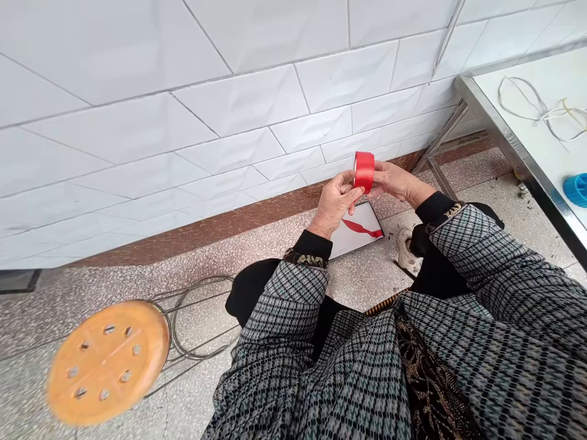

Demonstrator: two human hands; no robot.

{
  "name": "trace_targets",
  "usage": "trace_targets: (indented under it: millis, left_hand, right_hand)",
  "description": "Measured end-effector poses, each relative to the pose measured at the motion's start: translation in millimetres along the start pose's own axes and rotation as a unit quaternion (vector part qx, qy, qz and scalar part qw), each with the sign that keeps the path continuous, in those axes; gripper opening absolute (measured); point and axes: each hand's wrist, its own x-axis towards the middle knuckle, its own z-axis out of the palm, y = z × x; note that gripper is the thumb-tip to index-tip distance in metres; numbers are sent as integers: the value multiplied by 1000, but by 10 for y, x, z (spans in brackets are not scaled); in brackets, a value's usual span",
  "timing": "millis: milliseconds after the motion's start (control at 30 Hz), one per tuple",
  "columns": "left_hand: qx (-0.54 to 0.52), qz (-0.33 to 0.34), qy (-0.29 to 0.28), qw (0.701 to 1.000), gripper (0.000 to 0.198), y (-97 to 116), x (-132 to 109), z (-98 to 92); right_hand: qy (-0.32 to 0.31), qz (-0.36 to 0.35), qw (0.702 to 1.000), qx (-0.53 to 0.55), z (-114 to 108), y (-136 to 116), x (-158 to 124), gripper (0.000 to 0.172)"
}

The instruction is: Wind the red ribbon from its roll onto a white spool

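A roll of red tape [364,171] is held up in front of the white tiled wall, between both hands. My left hand [336,203] grips its lower left side with thumb and fingers closed on it. My right hand [395,181] holds the right side of the roll, fingers curled against it. Below the hands, on the floor, lies a white sheet [355,235] with a strip of red tape [362,229] stuck across it.
An orange round stool [107,360] with a wire frame stands at the lower left. A steel-edged white table [527,153] at the right carries white cords [541,110] and a blue object [578,189]. My knees and a shoe [406,247] are above the speckled floor.
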Motion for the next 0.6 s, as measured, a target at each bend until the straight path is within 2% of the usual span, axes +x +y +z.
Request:
trace_targets:
  millis: [67,133,267,367,467,533,600]
  left_hand:
    - [-9,-14,-1,1000,49,47,-24,2]
    - [-14,-23,1,1000,49,93,-49,15]
    - [-15,-34,19,999,44,128,-76,87]
    - [0,-26,77,997,35,97,-74,161]
    - [33,-7,125,992,21,61,-71,210]
    - [48,2,124,991,23,54,-79,224]
    - [49,3,112,992,27,62,-95,232]
  right_hand:
    - [18,-49,998,-36,-10,20,18,38]
    - [30,-73,995,-56,-3,41,33,42]
    - [66,-83,992,-71,12,72,75,32]
    - [155,-79,980,-100,-30,85,154,26]
    - [252,-66,949,-178,-91,79,230,23]
    - [275,-56,935,-217,-103,61,246,21]
    - [268,-39,942,-196,-85,36,230,16]
